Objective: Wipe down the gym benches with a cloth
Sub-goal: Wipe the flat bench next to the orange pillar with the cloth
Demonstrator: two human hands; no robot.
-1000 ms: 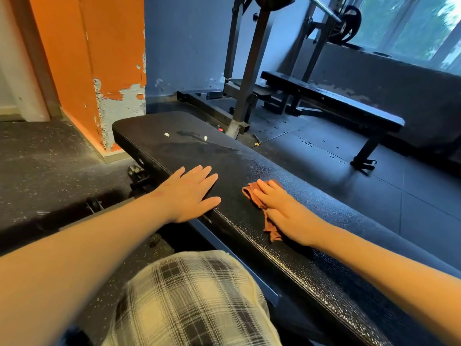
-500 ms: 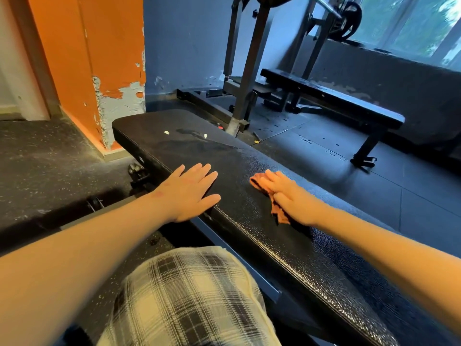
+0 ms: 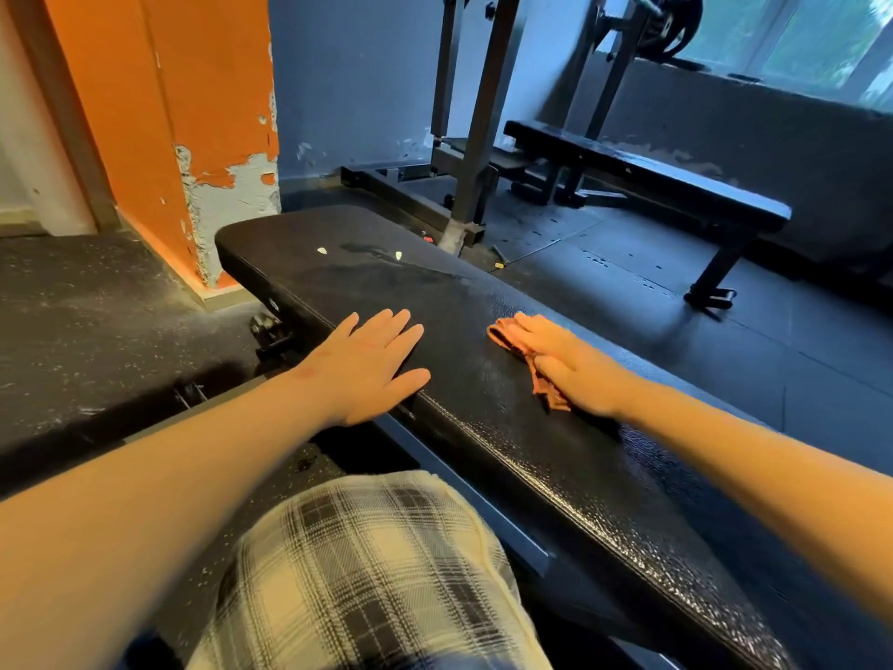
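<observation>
A long black padded bench [image 3: 483, 427] runs from the far left toward the near right. My right hand [image 3: 565, 365] lies flat with straight fingers on a small orange cloth [image 3: 505, 333], pressing it onto the bench's far side. My left hand [image 3: 367, 365] rests flat on the near edge of the pad, fingers straight and together. A damp streak and two small pale flecks [image 3: 322, 251] mark the far end of the pad. A second black bench [image 3: 676, 181] stands further back on the right.
An orange pillar with peeling paint [image 3: 193, 113] stands just left of the bench's far end. A metal rack upright [image 3: 476, 137] with a weight plate [image 3: 671, 21] rises behind it. Dark rubber flooring [image 3: 628, 292] spreads to the right. My knee in plaid shorts [image 3: 367, 573] is below.
My right hand has slid the cloth away from me along the bench toward its far end. My left hand has stayed in place on the near edge.
</observation>
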